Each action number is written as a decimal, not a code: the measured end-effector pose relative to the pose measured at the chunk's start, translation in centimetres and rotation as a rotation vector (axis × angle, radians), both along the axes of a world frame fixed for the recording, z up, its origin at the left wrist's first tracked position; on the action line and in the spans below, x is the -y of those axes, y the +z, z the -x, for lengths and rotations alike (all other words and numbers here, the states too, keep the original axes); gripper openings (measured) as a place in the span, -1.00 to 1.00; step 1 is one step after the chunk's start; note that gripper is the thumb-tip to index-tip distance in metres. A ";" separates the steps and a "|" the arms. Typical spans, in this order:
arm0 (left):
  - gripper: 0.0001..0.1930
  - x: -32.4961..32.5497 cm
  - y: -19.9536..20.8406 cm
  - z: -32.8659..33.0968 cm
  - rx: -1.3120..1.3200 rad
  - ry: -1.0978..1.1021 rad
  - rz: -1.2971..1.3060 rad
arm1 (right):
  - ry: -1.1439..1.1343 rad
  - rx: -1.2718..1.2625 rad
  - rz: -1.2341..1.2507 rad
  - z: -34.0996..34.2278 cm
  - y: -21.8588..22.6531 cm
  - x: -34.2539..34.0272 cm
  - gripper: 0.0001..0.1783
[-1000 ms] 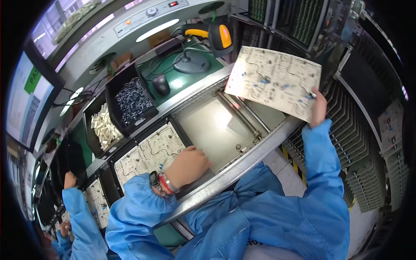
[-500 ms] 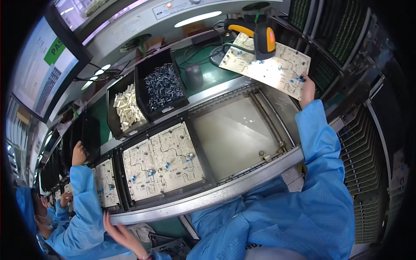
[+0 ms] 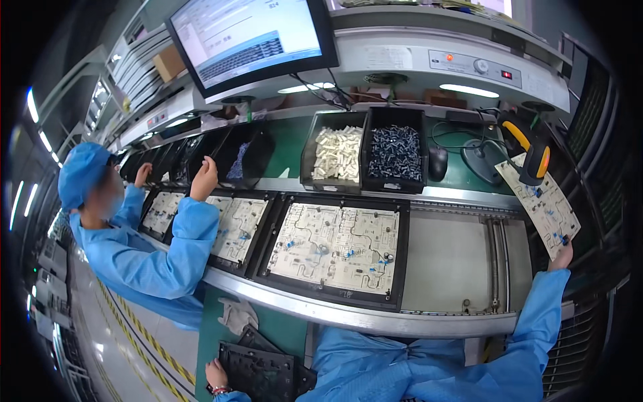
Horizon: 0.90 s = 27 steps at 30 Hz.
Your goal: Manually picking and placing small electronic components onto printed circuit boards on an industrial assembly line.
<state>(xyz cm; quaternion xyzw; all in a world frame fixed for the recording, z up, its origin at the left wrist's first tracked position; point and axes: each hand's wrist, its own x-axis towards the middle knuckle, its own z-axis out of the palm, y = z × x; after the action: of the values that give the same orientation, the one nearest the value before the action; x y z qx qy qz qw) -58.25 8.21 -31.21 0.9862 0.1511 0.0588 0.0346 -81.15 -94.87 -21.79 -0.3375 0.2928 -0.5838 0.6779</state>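
Observation:
At the far right, my right hand (image 3: 562,257) pinches the lower edge of a pale circuit board (image 3: 544,204) with small blue and black parts. The board is tilted under a yellow-and-black barcode scanner (image 3: 532,157) on a stand. Low on the left, my left hand (image 3: 216,375) is closed at the left edge of a black carrier tray (image 3: 258,375); its fingers are partly hidden. A second black tray lies beneath that one. In front of me, two pale boards (image 3: 328,244) sit side by side in a black frame on the conveyor line.
A metal rail (image 3: 362,320) runs along the conveyor's front. Behind it stand a bin of white parts (image 3: 337,154) and a bin of dark parts (image 3: 395,157), beside a mouse (image 3: 437,163). A monitor (image 3: 254,40) hangs above. A co-worker (image 3: 154,248) in blue works at the left.
My view has swung left. My left hand has gone from spread fingers near the rail down to the black tray. My right hand still holds the board by the scanner.

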 end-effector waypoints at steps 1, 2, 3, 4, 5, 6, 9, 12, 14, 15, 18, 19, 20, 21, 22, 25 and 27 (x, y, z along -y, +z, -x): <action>-0.67 0.5 0.2 -0.1 0.096 -0.006 -0.011 | -0.025 -0.006 -0.037 0.1 0.2 -0.1 -0.59; -0.71 1.8 1.4 0.0 0.131 -0.110 -0.034 | -0.049 -0.012 -0.073 0.0 0.4 -0.1 -0.58; -0.71 2.2 1.6 0.2 0.131 -0.093 -0.034 | -0.065 -0.016 -0.110 -0.5 0.5 0.0 -0.57; -0.72 2.3 1.4 0.3 0.182 -0.107 -0.057 | -0.053 0.019 -0.144 -0.8 0.6 0.0 -0.57; -0.72 2.4 1.3 0.2 0.232 -0.126 -0.085 | -0.040 0.018 -0.149 -0.9 0.7 0.1 -0.57; -0.75 3.2 1.7 0.0 0.344 -0.136 -0.098 | -0.065 0.033 -0.156 -0.9 0.8 0.1 -0.57; -0.76 6.5 6.4 1.6 0.421 0.085 -0.015 | -0.070 0.080 -0.198 -0.7 -0.4 1.1 -0.55; -0.78 12.5 16.1 5.3 0.615 -0.092 -0.044 | -0.180 0.068 -0.188 -1.7 2.6 -2.0 -0.52; -0.75 15.5 21.0 6.8 0.718 -0.207 -0.085 | -0.226 0.067 -0.195 -2.2 4.8 -4.7 -0.52; -0.72 16.8 22.6 7.4 0.775 -0.275 -0.115 | -0.275 0.065 -0.186 -2.6 5.9 -5.9 -0.52; -0.66 22.7 26.6 6.6 0.902 -0.418 -0.208 | -0.289 0.097 -0.158 -2.5 6.3 -6.4 -0.52; -0.71 24.5 27.6 5.2 0.916 -0.520 -0.109 | -0.315 0.107 -0.143 -2.2 6.8 -6.7 -0.53; -0.75 26.9 29.5 4.1 0.788 -0.599 0.125 | -0.286 0.121 -0.104 -0.9 5.3 -5.3 -0.51; -0.76 29.5 30.7 2.6 0.759 -0.705 0.232 | -0.294 0.114 -0.105 0.1 4.9 -5.8 -0.51; -0.77 32.3 31.4 0.7 0.753 -0.800 0.279 | -0.355 0.112 -0.104 0.9 4.9 -7.0 -0.51; -0.80 40.8 34.5 -1.7 0.479 -1.012 0.502 | -0.579 -0.008 -0.126 2.7 6.9 -12.4 -0.51; -0.80 45.2 34.4 -2.7 0.466 -1.107 0.536 | -0.662 -0.061 0.001 7.1 5.2 -12.5 -0.47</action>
<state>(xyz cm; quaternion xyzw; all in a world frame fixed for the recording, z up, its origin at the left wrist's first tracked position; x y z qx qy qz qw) -55.52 -37.00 3.21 0.8367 -0.3807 0.2047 0.3363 -88.29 -82.36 -16.60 -0.2415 0.4064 -0.7622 0.4423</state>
